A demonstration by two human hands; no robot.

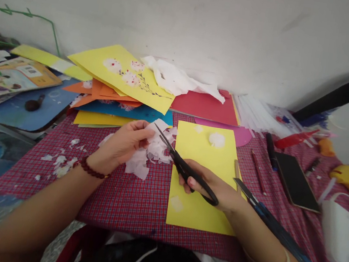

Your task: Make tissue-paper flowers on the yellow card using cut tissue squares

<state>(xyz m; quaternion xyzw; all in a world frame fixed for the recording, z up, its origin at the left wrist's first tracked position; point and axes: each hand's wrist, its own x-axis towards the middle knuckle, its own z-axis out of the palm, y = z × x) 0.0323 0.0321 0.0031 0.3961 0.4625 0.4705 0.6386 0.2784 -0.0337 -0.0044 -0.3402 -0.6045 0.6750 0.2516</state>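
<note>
Scissors (179,161) sit in our right hand (215,184), fingers wrapped around the black handles and blades slightly parted. With our left hand (130,139) we pinch white tissue paper (161,124) beside the blade tips, near loose scraps (138,166), left of the yellow paper sheet (201,218).

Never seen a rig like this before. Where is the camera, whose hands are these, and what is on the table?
There is no machine here: these are a person's own bare hands, filmed by one camera worn on the head, looking forward and down. The left hand pinches thin white paper; the right hand holds black scissors, blades close to that paper. On the checked cloth lie a yellow sheet bearing a white puff, loose white scraps and a utility knife. Farther back, a yellow card with blossoms tops a coloured stack.
</note>
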